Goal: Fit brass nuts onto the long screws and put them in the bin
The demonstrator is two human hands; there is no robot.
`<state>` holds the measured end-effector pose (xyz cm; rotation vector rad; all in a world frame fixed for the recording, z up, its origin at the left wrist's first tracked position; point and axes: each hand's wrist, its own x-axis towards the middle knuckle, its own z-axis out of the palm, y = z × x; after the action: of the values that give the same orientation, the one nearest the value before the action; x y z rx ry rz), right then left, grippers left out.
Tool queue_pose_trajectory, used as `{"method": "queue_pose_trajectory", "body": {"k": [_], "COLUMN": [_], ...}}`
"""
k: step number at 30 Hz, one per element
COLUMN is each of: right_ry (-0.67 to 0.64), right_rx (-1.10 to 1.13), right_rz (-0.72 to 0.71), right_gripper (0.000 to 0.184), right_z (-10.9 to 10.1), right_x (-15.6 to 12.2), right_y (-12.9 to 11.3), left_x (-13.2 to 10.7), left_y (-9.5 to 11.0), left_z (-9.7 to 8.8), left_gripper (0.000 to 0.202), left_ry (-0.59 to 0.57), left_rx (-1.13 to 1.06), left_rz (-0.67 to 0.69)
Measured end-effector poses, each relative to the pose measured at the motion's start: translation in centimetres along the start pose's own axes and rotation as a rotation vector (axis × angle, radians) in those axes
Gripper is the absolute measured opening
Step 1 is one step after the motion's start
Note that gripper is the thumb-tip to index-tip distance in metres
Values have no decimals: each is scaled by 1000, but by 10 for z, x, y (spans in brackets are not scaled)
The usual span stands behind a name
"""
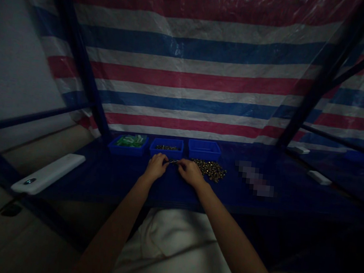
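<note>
- Blue cloth covers the table, and I see both hands low on it, close together.
- The left hand is curled, and its fingertips pinch one end of a thin metal piece.
- The right hand is curled too, and its fingertips pinch the other end.
- The thin metal piece lies flat between the two hands, just above the cloth. It is too small and dark for me to tell more about it.
- At 3 o'clock from the right hand, just beside it, lies a pile of small shiny bits.
- At 12 o'clock from the hands stands the middle blue bin, with small dark bits inside.
- At 11 o'clock stands the left blue bin, with green pieces inside.
- At 1 o'clock stands the right blue bin, right behind the pile.
- At 9 o'clock, well apart from the hands, a white flat box lies on the table's edge.
- At 6 o'clock, under my view of the arms, there is a white lap cloth.
- Behind the bins hangs a striped sheet in red, white and blue.
</note>
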<state>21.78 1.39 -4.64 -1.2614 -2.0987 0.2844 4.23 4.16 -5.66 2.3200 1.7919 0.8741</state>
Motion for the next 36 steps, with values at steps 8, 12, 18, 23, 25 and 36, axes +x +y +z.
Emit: {"method": "queue_pose_trajectory", "body": {"k": [8,12,18,23,25,36], "right_ry": [2,-1,5,-15,-14,-16], "right_rx": [-12,-13,-15,-31,-41,-10], "right_rz": [-6,-6,-12,-12,-11,7], "right_gripper": [24,23,23,24,24,25], "right_z": [2,1,2,2,1,1], "right_x": [0,0,1,1,1,1], "right_y": [1,0,1,2,2,1], "left_x": [-7,-9,1,7,8,10], "left_y": [5,7,12,10,7,7], "left_z": [-10,-11,-11,-11,-10,-9], "left_gripper": [10,13,11,19,21,25], "left_ry": [-4,48,-82,-130,-111,62], "left_rx": [109,107,194,270,239,-260], "left_rz": [-88,-57,75,130,145,128]}}
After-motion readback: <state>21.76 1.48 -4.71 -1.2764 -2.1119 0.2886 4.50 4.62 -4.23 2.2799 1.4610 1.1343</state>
